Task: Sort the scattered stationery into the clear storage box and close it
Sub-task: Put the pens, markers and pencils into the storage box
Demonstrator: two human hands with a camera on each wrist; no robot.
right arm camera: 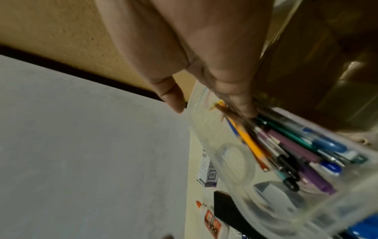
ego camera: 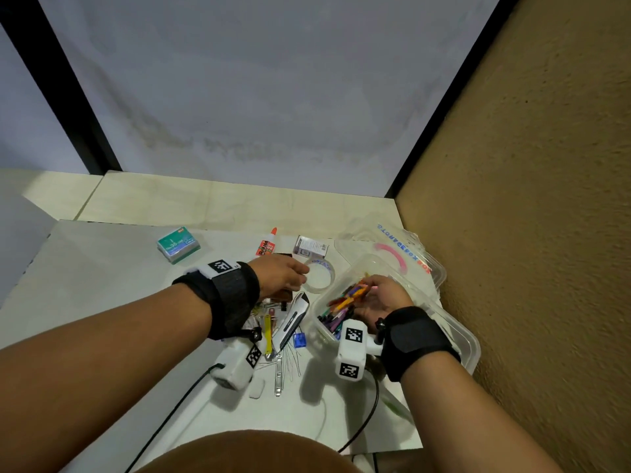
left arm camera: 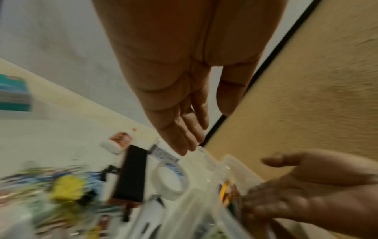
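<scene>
The clear storage box [ego camera: 454, 331] sits at the right edge of the worktop [ego camera: 102, 268], hard against the tan wall, its long axis running from the near right corner toward the far middle of the surface; its one clear lid [ego camera: 392, 249], printed with blue and red lettering and a pink arc, lies flat just beyond it at the far right corner. Inside the box lies a bundle of pens and pencils [ego camera: 343, 303], too many and too overlapped to count, all lying roughly along the box's length. The right hand [ego camera: 384, 297] is down in the box with its fingers [right arm camera: 235, 95] loosely extended onto the bundle, touching the pens rather than closing round any of them. The left hand [ego camera: 278, 276] hovers palm down over the middle of the worktop, fingers straight and relaxed, holding nothing, its fingertips above the near rim of the one roll of clear tape [ego camera: 320, 277], which lies flat beside the box. One green box of staples [ego camera: 178, 244] sits toward the far left, one glue bottle [ego camera: 267, 245] points its orange cap at the far edge, and one small carton [ego camera: 310, 246] lies next to it. Nearer the front edge lie one white cutter [ego camera: 290, 324], one yellow cutter [ego camera: 268, 332], one blue sharpener [ego camera: 299, 340], one white eraser [ego camera: 256, 390] and a scatter of thin clips.
</scene>
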